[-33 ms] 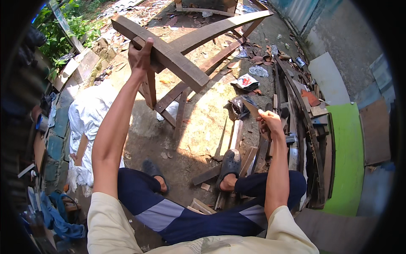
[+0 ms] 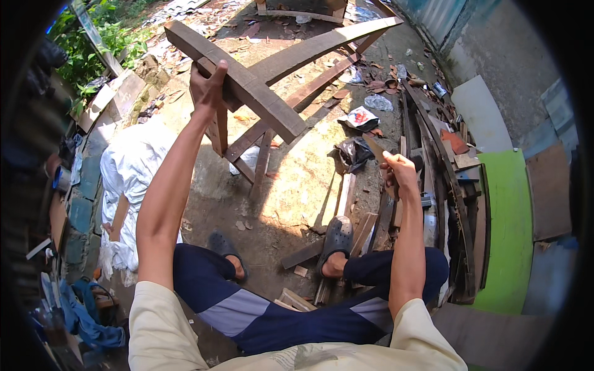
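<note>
Ground [image 2: 300, 188] is spreading beneath a wooden frame [image 2: 315, 52].
Left hand [image 2: 206, 89] is gripping its beam [image 2: 258, 99], right hand [image 2: 399, 171] pinching a thin piece [image 2: 373, 148].

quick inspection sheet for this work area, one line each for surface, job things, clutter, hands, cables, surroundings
Surface: rough ground, part sunlit, part shaded
Job's things: wooden frame; thin brown piece, material unclear
Clutter: wood offcut beside the right shoe, black plastic bag, white cloth at left
Hands: left hand grips the wooden frame; right hand holds the thin brown piece, apart from the frame
Cables: nothing seen
Surroundings: green panel at right, plants at upper left
</note>
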Motion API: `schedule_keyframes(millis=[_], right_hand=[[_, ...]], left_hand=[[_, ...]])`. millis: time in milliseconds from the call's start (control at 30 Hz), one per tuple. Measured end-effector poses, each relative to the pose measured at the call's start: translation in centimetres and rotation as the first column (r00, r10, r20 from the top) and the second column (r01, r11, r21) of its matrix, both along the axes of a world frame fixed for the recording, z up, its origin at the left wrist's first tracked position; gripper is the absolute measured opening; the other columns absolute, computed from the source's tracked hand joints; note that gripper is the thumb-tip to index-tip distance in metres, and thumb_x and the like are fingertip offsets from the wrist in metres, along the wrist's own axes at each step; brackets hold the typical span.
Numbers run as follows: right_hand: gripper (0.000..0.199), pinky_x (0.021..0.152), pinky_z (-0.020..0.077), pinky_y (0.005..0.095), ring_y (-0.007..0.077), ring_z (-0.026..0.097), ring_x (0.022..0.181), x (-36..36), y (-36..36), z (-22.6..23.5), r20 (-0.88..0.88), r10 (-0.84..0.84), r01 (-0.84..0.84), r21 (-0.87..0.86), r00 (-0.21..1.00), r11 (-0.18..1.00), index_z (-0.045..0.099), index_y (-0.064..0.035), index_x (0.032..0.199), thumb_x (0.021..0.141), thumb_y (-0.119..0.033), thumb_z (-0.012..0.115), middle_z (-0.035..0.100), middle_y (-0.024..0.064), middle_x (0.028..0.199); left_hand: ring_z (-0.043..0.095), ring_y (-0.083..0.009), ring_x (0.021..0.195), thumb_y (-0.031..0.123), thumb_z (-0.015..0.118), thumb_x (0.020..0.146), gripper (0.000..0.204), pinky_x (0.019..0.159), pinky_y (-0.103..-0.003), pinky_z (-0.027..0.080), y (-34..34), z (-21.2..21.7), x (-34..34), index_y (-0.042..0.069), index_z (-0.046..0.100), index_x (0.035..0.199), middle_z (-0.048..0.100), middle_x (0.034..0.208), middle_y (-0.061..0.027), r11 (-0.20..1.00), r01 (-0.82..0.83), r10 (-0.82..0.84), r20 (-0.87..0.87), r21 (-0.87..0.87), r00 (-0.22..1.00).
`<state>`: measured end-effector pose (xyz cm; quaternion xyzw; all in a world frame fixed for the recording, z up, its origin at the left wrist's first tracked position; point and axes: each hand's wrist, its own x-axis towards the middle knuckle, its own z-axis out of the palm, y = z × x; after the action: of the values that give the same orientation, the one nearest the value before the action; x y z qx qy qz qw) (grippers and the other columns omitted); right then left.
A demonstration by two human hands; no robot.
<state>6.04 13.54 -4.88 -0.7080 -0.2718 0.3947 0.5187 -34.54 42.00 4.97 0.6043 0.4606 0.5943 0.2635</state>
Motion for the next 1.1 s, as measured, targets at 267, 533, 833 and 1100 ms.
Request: schedule_keyframes(millis=[267, 533, 833, 1100], right_hand=[[0.035, 0.040, 0.0374, 0.0242, 0.0078, 0.054, 0.046, -5.5, 4.7, 3.5, 0.001, -0.175, 0.168, 0.279, 0.985, 0.946, 0.062, -0.0087, 0.081, 0.086, -0.037, 0.083, 0.068, 0.0037, 0.072], [0.034, 0.043, 0.0388, 0.0260, 0.0071, 0.052, 0.048, -10.2, 11.2, 3.3, 0.185, -0.004, -0.016, 0.107, 0.983, 0.994, 0.067, -0.0063, 0.084, 0.087, -0.037, 0.081, 0.058, 0.0002, 0.062], [0.087, 0.049, 0.0446, 0.0302, 0.0150, 0.055, 0.053, -19.7, 14.6, 5.5, 0.173, 0.496, -0.493, -0.066, 0.851, 0.868, 0.058, -0.0042, 0.074, 0.070, -0.091, 0.063, 0.052, 0.0017, 0.066], [0.069, 0.038, 0.0351, 0.0259, 0.0076, 0.048, 0.045, -20.9, 12.9, 7.4, -0.088, 0.613, -0.620, -0.109, 0.785, 0.777, 0.065, -0.0016, 0.086, 0.076, -0.069, 0.079, 0.049, -0.0029, 0.057]], left_hand=[[0.073, -0.0323, 0.089, 0.039, 0.079, 0.073, 0.080, 0.082, -0.043, 0.058, -5.5, -2.9, 2.6, 0.000, 0.045, 0.134, 0.072, 0.099, -0.0198, 0.993, 0.036, -0.003, -0.270, 0.116, 0.963], [0.067, -0.0315, 0.111, 0.057, 0.081, 0.074, 0.116, 0.093, -0.043, 0.054, -2.8, -2.7, -0.6, -0.002, 0.023, 0.154, 0.065, 0.125, -0.0229, 0.982, 0.179, -0.188, -0.185, -0.066, 0.965], [0.057, -0.0216, 0.116, 0.086, 0.025, 0.092, 0.104, 0.105, -0.035, 0.039, 4.2, -4.9, -5.4, -0.004, 0.063, 0.127, 0.065, 0.123, -0.0152, 0.930, 0.267, -0.274, 0.008, -0.254, 0.962], [0.064, -0.0203, 0.104, 0.082, 0.034, 0.093, 0.096, 0.095, -0.033, 0.047, 6.9, -6.1, -4.7, -0.003, 0.068, 0.121, 0.070, 0.112, -0.0144, 0.966, 0.225, -0.181, 0.285, -0.130, 0.941]])
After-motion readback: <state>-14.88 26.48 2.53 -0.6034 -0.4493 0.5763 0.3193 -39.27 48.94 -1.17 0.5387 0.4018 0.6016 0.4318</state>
